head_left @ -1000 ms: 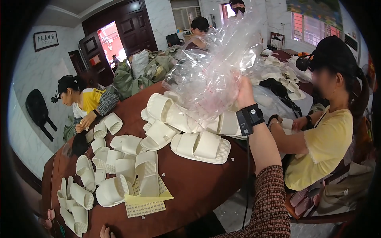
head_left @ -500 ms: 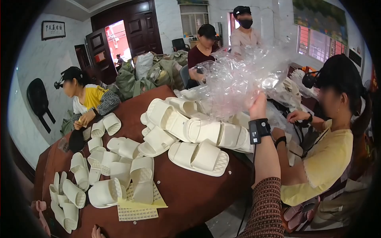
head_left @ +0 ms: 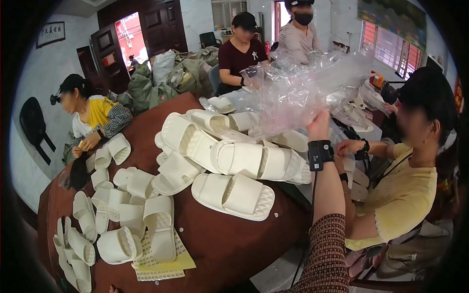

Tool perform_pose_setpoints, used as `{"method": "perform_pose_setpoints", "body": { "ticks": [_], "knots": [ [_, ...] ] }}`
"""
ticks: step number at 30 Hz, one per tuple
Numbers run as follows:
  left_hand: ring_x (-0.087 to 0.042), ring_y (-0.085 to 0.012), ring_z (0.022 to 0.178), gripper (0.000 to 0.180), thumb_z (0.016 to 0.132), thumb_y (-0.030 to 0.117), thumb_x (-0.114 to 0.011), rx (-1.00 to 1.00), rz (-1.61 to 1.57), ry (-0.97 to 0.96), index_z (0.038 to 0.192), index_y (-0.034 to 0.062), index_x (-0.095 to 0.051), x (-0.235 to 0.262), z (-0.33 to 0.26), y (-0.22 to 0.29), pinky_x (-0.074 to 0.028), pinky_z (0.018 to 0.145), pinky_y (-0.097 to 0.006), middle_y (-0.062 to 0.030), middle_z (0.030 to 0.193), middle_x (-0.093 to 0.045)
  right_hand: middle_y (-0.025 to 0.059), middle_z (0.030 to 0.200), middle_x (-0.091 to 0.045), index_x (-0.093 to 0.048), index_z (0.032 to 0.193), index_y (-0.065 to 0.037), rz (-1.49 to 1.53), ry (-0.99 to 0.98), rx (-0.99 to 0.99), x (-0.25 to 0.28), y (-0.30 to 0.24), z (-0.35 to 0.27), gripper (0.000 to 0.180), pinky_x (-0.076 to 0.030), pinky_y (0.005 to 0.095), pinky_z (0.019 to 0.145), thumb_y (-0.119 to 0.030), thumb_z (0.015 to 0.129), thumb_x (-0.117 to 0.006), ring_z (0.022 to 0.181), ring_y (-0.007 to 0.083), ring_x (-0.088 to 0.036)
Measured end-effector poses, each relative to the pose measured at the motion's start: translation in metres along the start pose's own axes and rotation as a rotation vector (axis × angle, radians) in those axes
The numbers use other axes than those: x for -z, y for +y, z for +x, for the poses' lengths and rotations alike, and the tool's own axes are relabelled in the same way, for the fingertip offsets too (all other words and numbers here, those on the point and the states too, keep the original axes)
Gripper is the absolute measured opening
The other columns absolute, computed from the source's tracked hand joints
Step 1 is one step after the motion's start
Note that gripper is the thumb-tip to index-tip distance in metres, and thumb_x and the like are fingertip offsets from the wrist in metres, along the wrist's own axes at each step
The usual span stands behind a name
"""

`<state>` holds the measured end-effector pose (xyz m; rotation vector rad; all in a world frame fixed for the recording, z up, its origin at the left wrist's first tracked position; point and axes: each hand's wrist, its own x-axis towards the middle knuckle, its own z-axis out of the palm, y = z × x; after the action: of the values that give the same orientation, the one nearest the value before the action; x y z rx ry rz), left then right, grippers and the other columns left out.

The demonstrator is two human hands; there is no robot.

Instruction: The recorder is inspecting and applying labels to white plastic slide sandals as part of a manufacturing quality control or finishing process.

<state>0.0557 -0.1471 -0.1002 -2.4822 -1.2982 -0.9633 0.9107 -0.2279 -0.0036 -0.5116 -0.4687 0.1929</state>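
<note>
My right hand (head_left: 318, 122) is raised and closed on a bunch of clear plastic bags (head_left: 288, 95), which spread out above the far side of the table. Just below them lies a heap of cream slippers (head_left: 238, 158), several stacked over one another. A single cream slipper (head_left: 233, 195) rests in front of that heap. Of my left hand (head_left: 113, 289), only a fingertip shows at the lower edge, close to sheets of yellow stickers (head_left: 181, 258); its other fingers are hidden. More cream slippers (head_left: 159, 219) lie about there, one partly on the sheets.
A brown cloth covers the table (head_left: 220, 249). At the left a person in yellow and white (head_left: 100, 115) handles something small. Close on my right sits a person in yellow (head_left: 398, 195). Two more people are across the table. Green sacks (head_left: 188, 73) are piled behind.
The view has shifted, so the table and slippers appear further left. My right hand still holds the plastic bags, which have swung and spread differently. My left hand has nearly left the picture.
</note>
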Motion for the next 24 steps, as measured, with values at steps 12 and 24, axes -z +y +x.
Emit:
{"method": "perform_pose_setpoints", "body": {
  "ticks": [12, 24],
  "knots": [
    [-0.056, -0.0364, 0.113, 0.033, 0.099, 0.016, -0.047, 0.113, -0.049, -0.045, 0.120, -0.0070, -0.057, -0.003, -0.008, -0.007, -0.043, 0.100, -0.044, -0.0251, 0.126, -0.056, 0.0124, 0.110, -0.064, -0.060, 0.111, -0.003, 0.106, 0.260, -0.147, 0.046, 0.013, 0.009, 0.027, -0.051, 0.0450, 0.090, -0.012, 0.090, -0.046, 0.102, 0.0275, -0.061],
    [-0.054, -0.0339, 0.116, 0.035, 0.100, 0.018, -0.046, 0.172, -0.145, -0.055, 0.122, -0.0073, -0.055, -0.003, -0.010, -0.009, -0.045, 0.100, -0.043, -0.0229, 0.128, -0.055, 0.0113, 0.106, -0.061, -0.056, 0.115, -0.006, 0.034, 0.266, -0.265, 0.084, 0.053, 0.017, 0.029, -0.050, 0.0492, 0.089, -0.025, 0.095, -0.045, 0.098, 0.0312, -0.060]
  ]
}}
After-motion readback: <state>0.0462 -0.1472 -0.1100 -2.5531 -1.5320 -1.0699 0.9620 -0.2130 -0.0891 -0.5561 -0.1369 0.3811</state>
